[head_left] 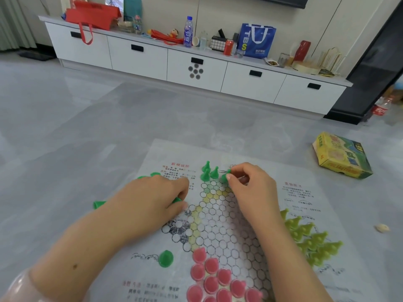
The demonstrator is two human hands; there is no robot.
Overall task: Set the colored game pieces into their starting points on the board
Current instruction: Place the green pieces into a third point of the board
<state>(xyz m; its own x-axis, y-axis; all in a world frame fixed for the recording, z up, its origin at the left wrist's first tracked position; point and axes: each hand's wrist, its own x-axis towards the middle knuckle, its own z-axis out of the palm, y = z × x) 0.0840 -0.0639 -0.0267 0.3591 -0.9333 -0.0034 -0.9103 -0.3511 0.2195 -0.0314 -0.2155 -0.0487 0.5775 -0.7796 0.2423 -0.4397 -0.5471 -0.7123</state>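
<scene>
Grey floor (109,118) carries paper board (218,214). Right hand (250,186) pinches green piece (224,177) at board's 12 o'clock tip, beside three standing green pieces (209,171). Left hand (152,197) grips green piece (176,200) at 10 o'clock.

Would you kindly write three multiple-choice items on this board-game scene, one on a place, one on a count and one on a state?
1. Where does the yellow game box lie?
A. on the floor, right of the board
B. on the cabinet
C. on the board

2. How many green pieces stand upright at the board's far point?
A. one
B. three
C. six

3. What is the right hand doing?
A. resting flat
B. pinching a green piece
C. holding a pink piece

Answers: 1 A, the box sits on grey floor beside the sheet; 2 B, three cones stand there; 3 B, thumb and fingers close on a green piece.
</scene>
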